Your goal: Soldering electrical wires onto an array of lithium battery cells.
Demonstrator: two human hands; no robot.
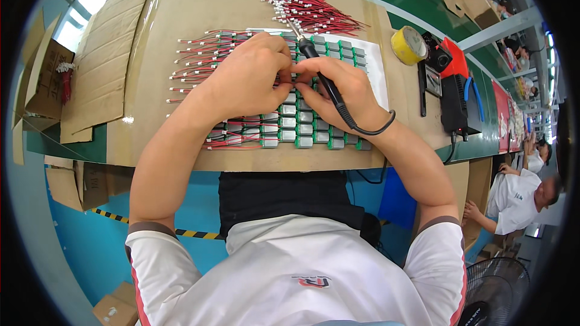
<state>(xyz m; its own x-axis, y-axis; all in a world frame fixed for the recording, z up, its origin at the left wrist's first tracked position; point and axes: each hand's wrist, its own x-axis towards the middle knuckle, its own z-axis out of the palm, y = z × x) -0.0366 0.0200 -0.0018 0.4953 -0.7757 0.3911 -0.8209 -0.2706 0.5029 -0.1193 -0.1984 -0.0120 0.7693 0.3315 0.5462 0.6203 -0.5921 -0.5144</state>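
Right hand point(347, 87): I cradle the soldering iron point(310, 51) across it, tip beyond the knuckles | left hand point(251, 75): fingers bunched, pinch hidden, can't tell | green-edged cells point(305, 129) beneath both | iron likely light, stiff; grip handle

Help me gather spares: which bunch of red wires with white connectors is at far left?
The slim bunch by the brown cardboard box; the big, spread-out pile lies at top centre.

We are in an electronics workshop: our right hand point(350, 89) has a soldering iron point(309, 49), rows of metal parts point(305, 128) beneath it, red wires point(305, 7) beyond, co-workers point(516, 199) well to its right.
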